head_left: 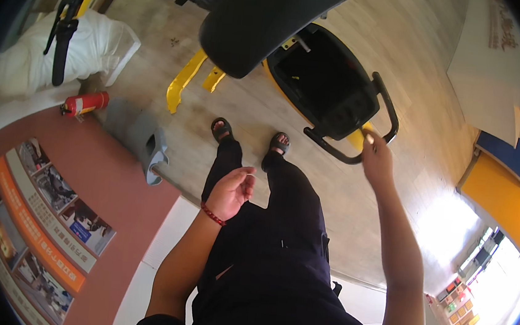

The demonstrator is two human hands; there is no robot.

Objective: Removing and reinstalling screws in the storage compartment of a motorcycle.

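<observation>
Right hand (378, 159) is held at the near side of the bar (391, 109), its fingers bent in together; whether they are clamped on the bar or only laid against it cannot be told. By the black bar, the far end of the machine's panel (325, 85) is framed, ahead and to the right of the feet. The panel is dark and edged in yellow, and it is partly covered by a thick black pad (271, 30). Beside the pad, a yellow bracket (183, 84) is seen low over the floor (201, 163).

The left hand (231, 194) is raised over the legs, well apart from the machine, with its fingers curled; whether anything is pinched there cannot be told. A red bracelet (213, 215) is worn on that wrist. To the left, a red extinguisher (86, 104) is set near a draped white cloth (75, 50).
</observation>
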